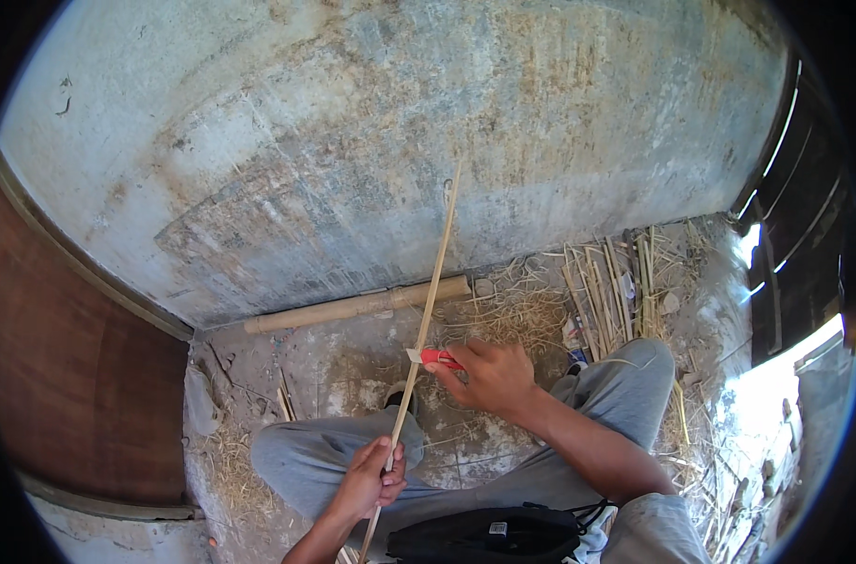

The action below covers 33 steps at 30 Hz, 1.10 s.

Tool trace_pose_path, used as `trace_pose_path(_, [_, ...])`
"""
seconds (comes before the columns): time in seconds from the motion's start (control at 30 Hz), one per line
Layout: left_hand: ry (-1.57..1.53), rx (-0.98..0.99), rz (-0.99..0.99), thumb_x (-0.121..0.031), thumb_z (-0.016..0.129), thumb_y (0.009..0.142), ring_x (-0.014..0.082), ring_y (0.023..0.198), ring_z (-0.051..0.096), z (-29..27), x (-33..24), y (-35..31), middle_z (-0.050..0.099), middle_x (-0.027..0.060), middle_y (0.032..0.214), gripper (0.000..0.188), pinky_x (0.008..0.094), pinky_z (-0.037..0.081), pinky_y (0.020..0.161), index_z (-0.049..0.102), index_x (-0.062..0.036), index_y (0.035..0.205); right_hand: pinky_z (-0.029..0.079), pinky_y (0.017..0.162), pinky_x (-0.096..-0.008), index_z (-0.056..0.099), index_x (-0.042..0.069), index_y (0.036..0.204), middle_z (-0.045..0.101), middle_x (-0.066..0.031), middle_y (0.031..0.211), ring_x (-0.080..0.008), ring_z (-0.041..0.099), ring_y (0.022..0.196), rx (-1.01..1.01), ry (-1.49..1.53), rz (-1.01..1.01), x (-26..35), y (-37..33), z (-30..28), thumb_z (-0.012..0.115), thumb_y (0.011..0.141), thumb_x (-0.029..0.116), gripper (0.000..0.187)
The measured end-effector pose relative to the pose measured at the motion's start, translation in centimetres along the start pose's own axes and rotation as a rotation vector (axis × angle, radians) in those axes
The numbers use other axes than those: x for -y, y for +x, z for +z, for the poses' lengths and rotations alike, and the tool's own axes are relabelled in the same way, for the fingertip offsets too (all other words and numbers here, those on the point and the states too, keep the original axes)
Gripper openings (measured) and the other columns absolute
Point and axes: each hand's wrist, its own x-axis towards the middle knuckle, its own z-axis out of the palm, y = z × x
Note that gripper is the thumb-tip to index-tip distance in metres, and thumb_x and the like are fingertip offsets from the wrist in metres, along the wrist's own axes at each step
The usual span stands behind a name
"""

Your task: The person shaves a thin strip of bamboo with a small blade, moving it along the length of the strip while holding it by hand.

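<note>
My left hand [372, 477] is closed around the lower part of a long, thin bamboo strip [434, 282]. The strip slants up and away from my lap, its far end in front of the wall. In my right hand [494, 378] is a red utility knife [439, 357], gripped with the fingers wrapped round its handle. Its short pale blade lies at the strip, well above my left hand. Whether the blade cuts into the strip or only rests against it, I cannot tell.
A thick bamboo pole [357, 308] lies along the foot of the stained wall [428, 122]. Split bamboo pieces [604, 291] are piled at the right, with shavings [512, 315] beside them. A black bag [489, 534] sits at my lap. A brown panel [80, 357] stands at the left.
</note>
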Motion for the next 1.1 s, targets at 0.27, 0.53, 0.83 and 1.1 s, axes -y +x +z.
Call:
trace_pose_path(0.27, [-0.027,-0.005,0.001,-0.040,0.033,0.107,0.0054,0.043,0.025,-0.1,1.5,-0.7,0.032,-0.0016,0.061,0.035,0.0218,0.019,0.038,0.045,-0.0102,0.095,0.048,0.039,-0.0379,0.068,0.008,0.079,0.060,-0.0050,0.060,-0.0242,0.061,0.046,-0.034,0.000,-0.014,-0.8,-0.1,0.4,0.071,0.085,0.041,0.033])
trace_pose_path(0.53, [0.005,-0.058,-0.002,-0.042,0.036,0.106,0.0055,0.044,0.025,-0.3,2.9,-2.6,0.033,-0.0018,0.061,0.035,0.0226,0.019,0.038,0.045,-0.0101,0.095,0.048,0.041,-0.0388,0.068,0.008,0.078,0.060,-0.0055,0.060,-0.0251,0.062,0.047,-0.001,0.012,-0.009,-1.0,-0.2,0.8,0.069,0.086,0.043,0.036])
trace_pose_path(0.83, [0.026,-0.047,-0.026,-0.042,0.036,0.107,0.0053,0.045,0.026,-0.4,3.1,-3.7,0.034,-0.0025,0.062,0.034,0.0229,0.019,0.038,0.045,-0.0118,0.096,0.050,0.044,-0.0397,0.071,0.010,0.080,0.064,-0.0058,0.062,-0.0263,0.063,0.049,0.000,-0.027,0.010,-0.8,0.0,0.4,0.072,0.084,0.041,0.031])
trace_pose_path(1.1, [0.076,-0.074,-0.046,-0.042,0.035,0.107,0.0051,0.045,0.026,-0.3,3.3,-4.2,0.034,-0.0024,0.062,0.034,0.0224,0.020,0.039,0.046,-0.0117,0.096,0.050,0.042,-0.0417,0.069,0.008,0.078,0.064,-0.0102,0.063,-0.0304,0.064,0.049,0.020,-0.021,0.072,-1.3,0.4,0.5,0.067,0.088,0.043,0.037])
